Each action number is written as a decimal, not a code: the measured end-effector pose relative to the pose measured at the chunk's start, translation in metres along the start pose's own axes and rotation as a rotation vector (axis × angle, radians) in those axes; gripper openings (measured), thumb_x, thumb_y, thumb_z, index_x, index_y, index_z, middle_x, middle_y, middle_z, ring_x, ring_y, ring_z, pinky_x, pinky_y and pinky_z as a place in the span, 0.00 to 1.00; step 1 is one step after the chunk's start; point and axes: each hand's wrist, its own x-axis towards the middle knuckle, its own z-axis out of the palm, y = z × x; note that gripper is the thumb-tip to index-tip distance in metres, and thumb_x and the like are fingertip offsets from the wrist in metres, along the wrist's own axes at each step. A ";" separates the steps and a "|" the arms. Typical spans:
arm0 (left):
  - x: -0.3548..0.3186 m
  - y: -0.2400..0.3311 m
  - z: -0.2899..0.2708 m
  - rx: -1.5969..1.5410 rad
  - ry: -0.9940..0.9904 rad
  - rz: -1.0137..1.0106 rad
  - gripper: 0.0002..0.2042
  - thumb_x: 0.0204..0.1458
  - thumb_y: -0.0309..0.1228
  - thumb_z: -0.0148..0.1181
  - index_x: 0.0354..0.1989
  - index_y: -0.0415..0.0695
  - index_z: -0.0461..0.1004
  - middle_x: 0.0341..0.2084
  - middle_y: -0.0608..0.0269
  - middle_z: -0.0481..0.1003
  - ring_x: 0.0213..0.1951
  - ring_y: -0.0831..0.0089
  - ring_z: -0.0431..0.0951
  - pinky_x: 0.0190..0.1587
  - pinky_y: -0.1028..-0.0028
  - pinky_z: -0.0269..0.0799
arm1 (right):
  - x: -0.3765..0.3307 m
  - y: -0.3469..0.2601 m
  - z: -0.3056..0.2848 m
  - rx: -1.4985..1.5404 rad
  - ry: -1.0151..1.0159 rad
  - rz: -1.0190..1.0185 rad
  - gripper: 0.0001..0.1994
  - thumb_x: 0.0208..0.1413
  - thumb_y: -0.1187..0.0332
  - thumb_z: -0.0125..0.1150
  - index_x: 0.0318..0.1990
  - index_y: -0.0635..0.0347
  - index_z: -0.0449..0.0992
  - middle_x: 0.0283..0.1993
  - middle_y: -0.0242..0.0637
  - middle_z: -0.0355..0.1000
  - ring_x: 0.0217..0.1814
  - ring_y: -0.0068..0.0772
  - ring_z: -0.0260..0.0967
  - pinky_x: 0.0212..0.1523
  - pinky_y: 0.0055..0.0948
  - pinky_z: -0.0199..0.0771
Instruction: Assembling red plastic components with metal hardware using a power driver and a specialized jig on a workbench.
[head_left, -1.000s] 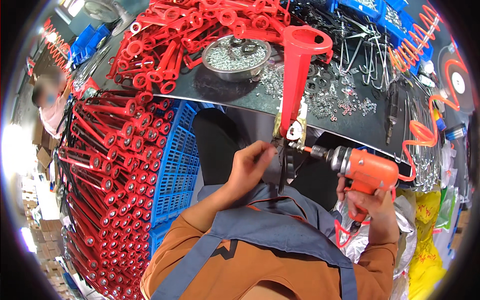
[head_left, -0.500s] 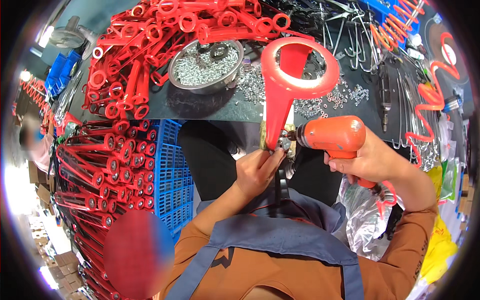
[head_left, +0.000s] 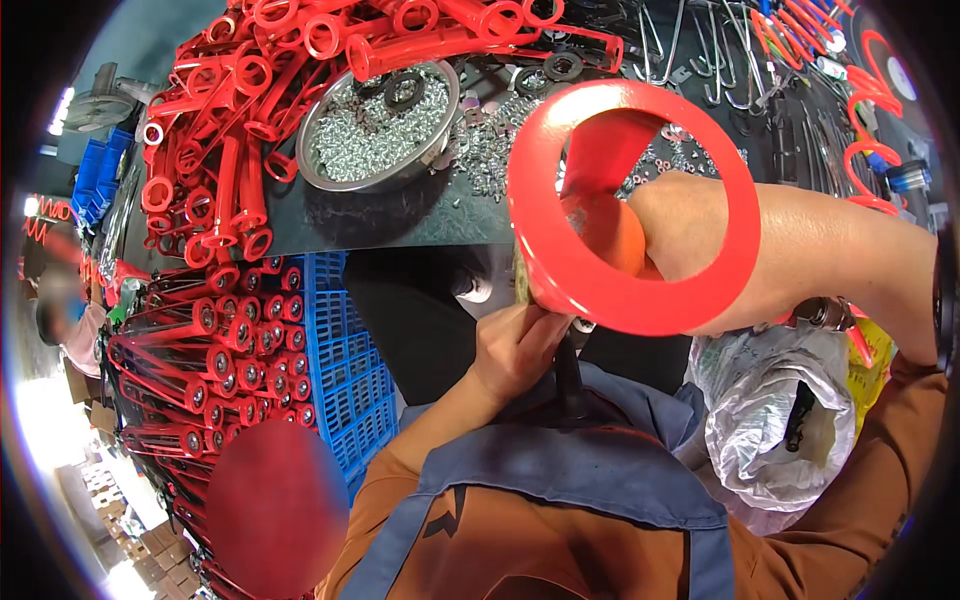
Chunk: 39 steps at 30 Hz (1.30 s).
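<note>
A red part with a large flat ring (head_left: 640,308) on a tapered arm stands up in front of me, its ring tipped toward my view. My left hand (head_left: 510,352) is closed around its lower end, just below the table edge. Through the ring I see my right hand (head_left: 678,218), which reaches in behind it. That hand grips an orange power drill (head_left: 622,235). Most of the drill is hidden by the ring and my hand, and its tip cannot be seen. A steel bowl (head_left: 452,135) of small screws stands to the left, with black rings on top.
Many red ring-ended parts (head_left: 240,180) are heaped at the back left. More red parts (head_left: 215,350) lie stacked beside a blue crate (head_left: 350,385). Loose small hardware (head_left: 490,150) and metal hooks (head_left: 715,60) lie behind the ring. A clear plastic bag (head_left: 735,400) hangs at the right.
The red ring has tipped toward me and looks larger. My right hand has moved the drill forward and around behind the ring. My left hand has stayed in about the same place.
</note>
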 end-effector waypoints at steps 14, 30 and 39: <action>0.001 -0.002 0.000 -0.045 0.067 0.080 0.08 0.42 0.21 0.66 0.28 0.40 0.71 0.18 0.59 0.71 0.18 0.62 0.73 0.20 0.68 0.67 | -0.024 -0.018 0.020 0.104 0.057 0.148 0.13 0.42 0.73 0.53 0.36 0.73 0.69 0.29 0.44 0.73 0.24 0.33 0.76 0.25 0.28 0.76; 0.001 0.001 -0.003 -0.019 0.067 0.068 0.08 0.43 0.23 0.66 0.26 0.40 0.70 0.17 0.59 0.71 0.18 0.62 0.73 0.20 0.68 0.67 | -0.004 -0.027 0.011 0.046 -0.050 0.124 0.18 0.40 0.77 0.55 0.44 0.70 0.70 0.25 0.39 0.71 0.21 0.28 0.71 0.22 0.25 0.76; -0.001 0.002 -0.007 0.017 0.062 0.061 0.07 0.43 0.23 0.66 0.27 0.41 0.72 0.20 0.58 0.73 0.21 0.61 0.76 0.23 0.69 0.70 | -0.059 0.014 0.049 0.376 0.271 -0.021 0.20 0.42 0.75 0.62 0.46 0.65 0.67 0.29 0.38 0.71 0.24 0.27 0.72 0.21 0.26 0.76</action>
